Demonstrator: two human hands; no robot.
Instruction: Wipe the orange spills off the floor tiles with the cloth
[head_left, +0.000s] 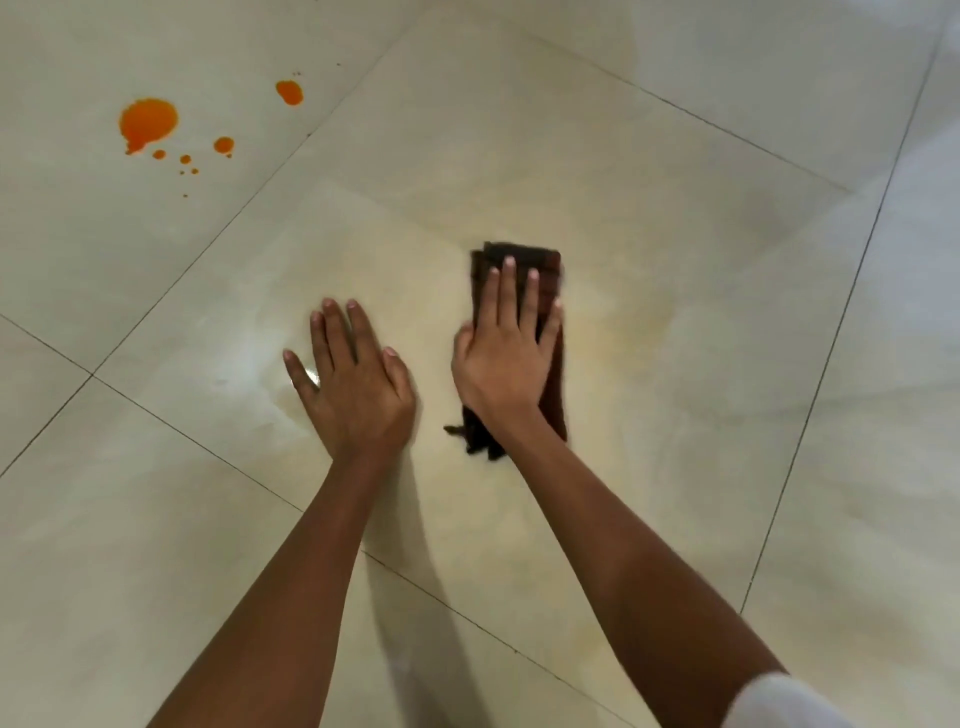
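Right hand (506, 358) pressed flat on the cloth (522, 260), fingers spread and straight, palm down, no grip closed around it. Cloth dark brown, folded into a long strip, lying on the middle floor tile (597, 171), one frayed end poking out below the wrist. Left hand (358, 384) flat on the same tile just beside the right, open, fingers splayed, holding nothing. Faint yellowish smear on the tile around and right of the cloth. Orange spills (149, 122) well apart on the neighbouring tile at upper left: one big puddle, a smaller blot further back, several droplets scattered near it. White sleeve (779, 701) at lower right.
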